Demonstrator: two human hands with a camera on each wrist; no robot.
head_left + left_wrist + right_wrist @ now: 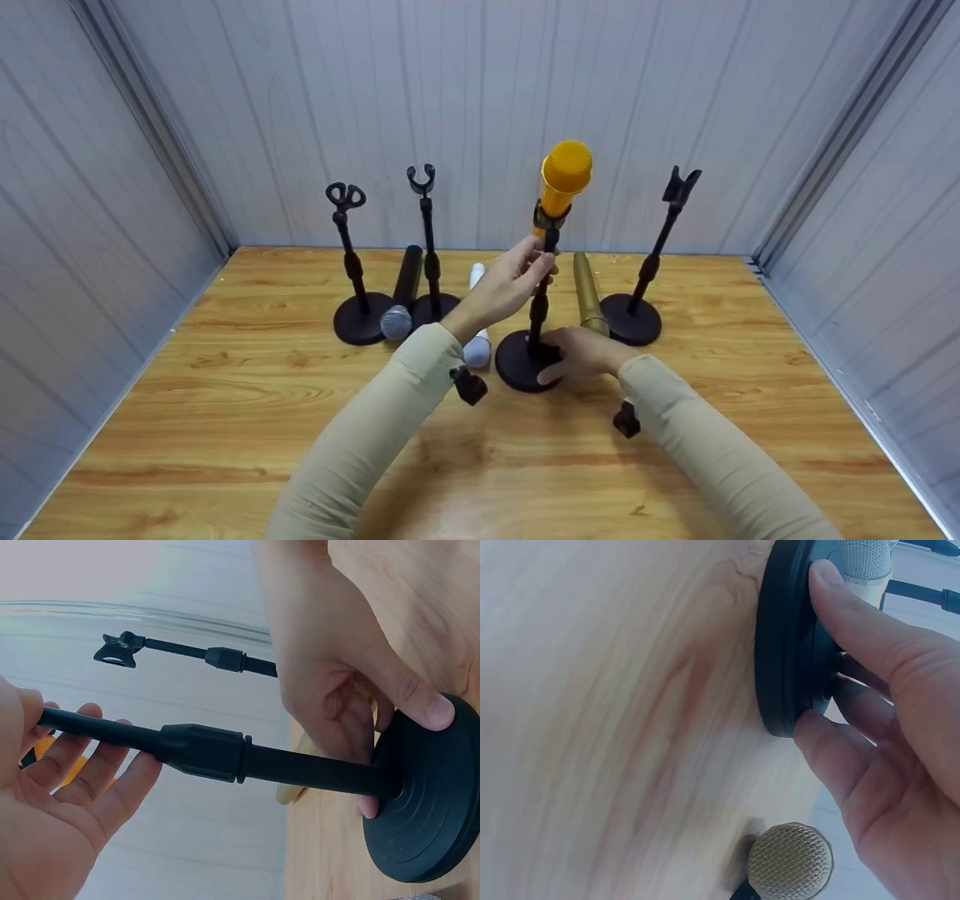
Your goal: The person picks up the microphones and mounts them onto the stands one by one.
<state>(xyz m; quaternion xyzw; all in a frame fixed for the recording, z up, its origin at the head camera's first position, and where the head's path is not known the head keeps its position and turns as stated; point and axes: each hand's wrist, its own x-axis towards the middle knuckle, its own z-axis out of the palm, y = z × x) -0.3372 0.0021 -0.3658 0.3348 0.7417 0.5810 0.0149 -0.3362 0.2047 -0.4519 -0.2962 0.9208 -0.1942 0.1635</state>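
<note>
Pinching one of four stands (539, 309), left and right hands (504, 289) (589, 352) hold pole (322, 770) and base (427, 829); four microphones (568, 166) show.

Table (225, 420): back wall (480, 112) behind, left wall (75, 225) and right wall (885, 187) flanking. Four stands, rough row. First stand (352, 266) leftmost; second stand (431, 264) just right of it; third stand (539, 307) nearest front; fourth stand (649, 268) rightmost. One microphone (566, 169) upright in third stand's clip (551, 215). Left hand (517, 277) below clip; right hand (585, 351) at base (517, 367). Three more microphones on table: one (409, 281) between first and second; one (478, 354) between second and third, partly under left arm (390, 401); one (589, 289) between third and fourth, possibly touching fourth.
</note>
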